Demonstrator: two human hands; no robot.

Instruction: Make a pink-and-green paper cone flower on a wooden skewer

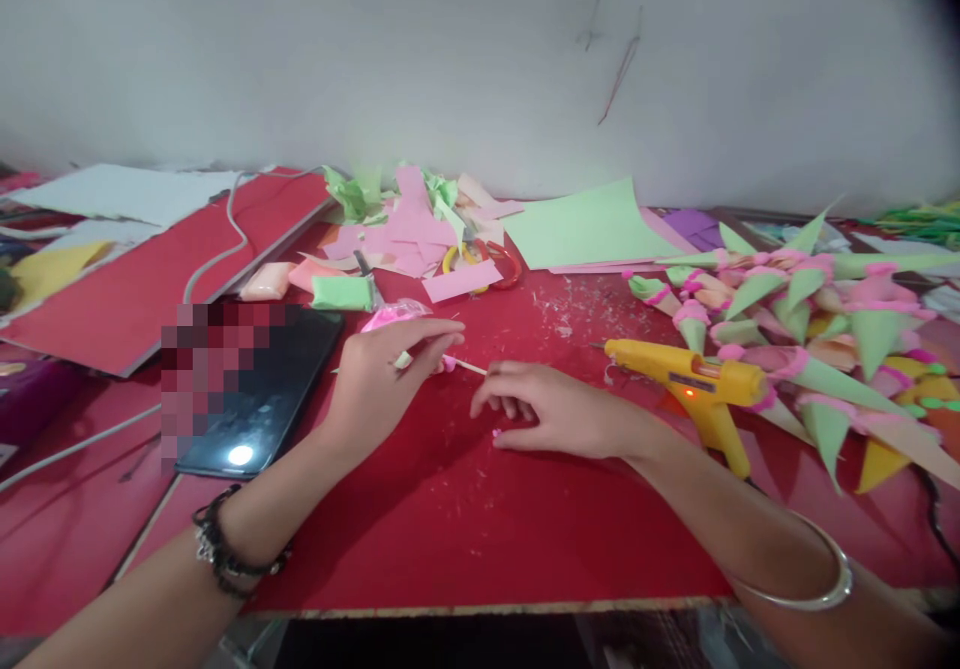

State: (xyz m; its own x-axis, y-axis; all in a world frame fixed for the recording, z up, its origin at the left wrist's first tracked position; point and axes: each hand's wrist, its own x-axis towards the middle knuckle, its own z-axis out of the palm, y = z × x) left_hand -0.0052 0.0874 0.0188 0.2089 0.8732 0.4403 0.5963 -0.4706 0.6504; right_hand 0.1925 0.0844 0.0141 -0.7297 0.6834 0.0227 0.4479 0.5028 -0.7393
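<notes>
My left hand [397, 369] is above the table, fingers stretched forward and thumb close beneath them. At its fingertips is a thin wooden stick [471, 366] with a small pink lump [448, 362], like soft clay, at its left end; the exact grip is partly hidden. My right hand [544, 409] rests just right of the stick, fingers loosely curled and thumb apart from them. A tiny pink bit [496, 433] shows at its thumb tip. Behind my left hand sits a bright pink clay packet [396, 315], partly covered by the hand.
A yellow glue gun [690, 379], its light lit, lies to the right before a pile of paper cones [810, 319]. On the left is a dark phone [292, 389]. Clay packs [341, 293], paper scraps [412, 219] and green sheets [585, 224] lie along the back.
</notes>
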